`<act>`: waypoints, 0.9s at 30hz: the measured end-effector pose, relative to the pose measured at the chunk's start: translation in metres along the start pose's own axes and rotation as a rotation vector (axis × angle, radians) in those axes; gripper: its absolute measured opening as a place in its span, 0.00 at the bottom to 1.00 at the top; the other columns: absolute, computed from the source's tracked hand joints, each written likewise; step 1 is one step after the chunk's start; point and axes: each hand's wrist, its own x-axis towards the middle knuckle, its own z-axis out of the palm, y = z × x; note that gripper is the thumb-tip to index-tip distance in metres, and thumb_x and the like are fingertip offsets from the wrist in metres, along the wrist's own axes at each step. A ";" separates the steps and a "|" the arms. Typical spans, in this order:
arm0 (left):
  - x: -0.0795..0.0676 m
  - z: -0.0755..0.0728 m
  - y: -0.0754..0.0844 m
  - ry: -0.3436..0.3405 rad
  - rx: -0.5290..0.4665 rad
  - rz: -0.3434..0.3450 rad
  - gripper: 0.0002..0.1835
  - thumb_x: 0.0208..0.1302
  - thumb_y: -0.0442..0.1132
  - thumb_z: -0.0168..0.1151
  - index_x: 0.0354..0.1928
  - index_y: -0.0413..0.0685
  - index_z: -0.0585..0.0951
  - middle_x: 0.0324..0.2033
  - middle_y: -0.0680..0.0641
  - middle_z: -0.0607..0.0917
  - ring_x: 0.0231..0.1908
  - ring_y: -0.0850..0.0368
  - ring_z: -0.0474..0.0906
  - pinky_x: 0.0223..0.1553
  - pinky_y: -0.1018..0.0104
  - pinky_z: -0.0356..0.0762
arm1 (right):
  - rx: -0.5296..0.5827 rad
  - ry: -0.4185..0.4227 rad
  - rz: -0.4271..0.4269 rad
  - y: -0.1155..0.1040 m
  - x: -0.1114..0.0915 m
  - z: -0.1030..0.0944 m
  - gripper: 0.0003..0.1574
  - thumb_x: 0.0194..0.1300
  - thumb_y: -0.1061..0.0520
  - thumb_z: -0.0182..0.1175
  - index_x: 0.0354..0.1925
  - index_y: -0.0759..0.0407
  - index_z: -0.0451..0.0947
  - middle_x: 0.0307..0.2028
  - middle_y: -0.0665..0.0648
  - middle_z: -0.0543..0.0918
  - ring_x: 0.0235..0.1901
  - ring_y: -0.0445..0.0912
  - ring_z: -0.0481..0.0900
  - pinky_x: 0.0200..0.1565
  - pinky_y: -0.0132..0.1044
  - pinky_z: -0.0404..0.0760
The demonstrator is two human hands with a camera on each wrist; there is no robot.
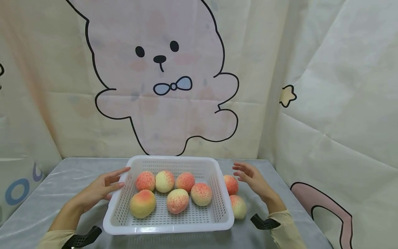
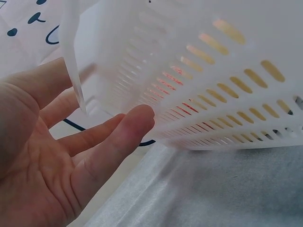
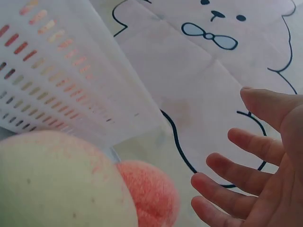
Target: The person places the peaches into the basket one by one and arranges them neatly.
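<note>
My left hand [image 1: 101,185] is at the left rim of a white slotted plastic basket [image 1: 168,229], its fingers extended and fingertips right at the rim. In the left wrist view, the basket's side wall [image 2: 156,56] stands between the spread digits. Peaches sit in the basket, among them a speckled one [image 1: 177,201] and a smoother yellow-red one [image 1: 142,204]. My right hand [image 1: 253,180] hovers at the basket's right, fingers spread and holding nothing. Nearest to it are a red peach [image 1: 231,184] and a pale peach [image 1: 238,207], both outside the basket against its right side.
A grey cloth-covered table [image 1: 87,166] bears the basket. Behind it hangs a pale curtain [image 1: 252,52] with a cartoon animal print. More printed fabric [image 1: 335,114] closes off the right side. Black wrist straps [image 1: 82,238] are on both sleeves.
</note>
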 end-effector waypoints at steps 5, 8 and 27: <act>0.000 0.000 -0.001 -0.001 -0.004 -0.005 0.38 0.76 0.44 0.56 0.80 0.49 0.51 0.76 0.25 0.55 0.54 0.50 0.83 0.43 0.51 0.87 | 0.009 0.024 0.040 0.015 -0.003 -0.005 0.29 0.80 0.52 0.49 0.72 0.63 0.64 0.68 0.72 0.71 0.53 0.27 0.78 0.58 0.36 0.81; 0.000 0.000 -0.002 0.000 -0.005 -0.007 0.38 0.76 0.44 0.56 0.80 0.49 0.51 0.76 0.25 0.55 0.54 0.50 0.83 0.43 0.51 0.87 | 0.004 0.010 0.039 0.021 -0.003 -0.009 0.30 0.79 0.53 0.52 0.73 0.62 0.63 0.69 0.72 0.70 0.59 0.35 0.78 0.58 0.33 0.80; 0.003 0.001 -0.001 0.019 -0.002 -0.040 0.39 0.75 0.46 0.58 0.81 0.53 0.52 0.76 0.27 0.56 0.55 0.49 0.83 0.43 0.51 0.87 | -0.015 -0.233 0.101 0.049 -0.003 -0.007 0.39 0.75 0.56 0.57 0.78 0.57 0.57 0.76 0.68 0.62 0.73 0.70 0.58 0.67 0.67 0.67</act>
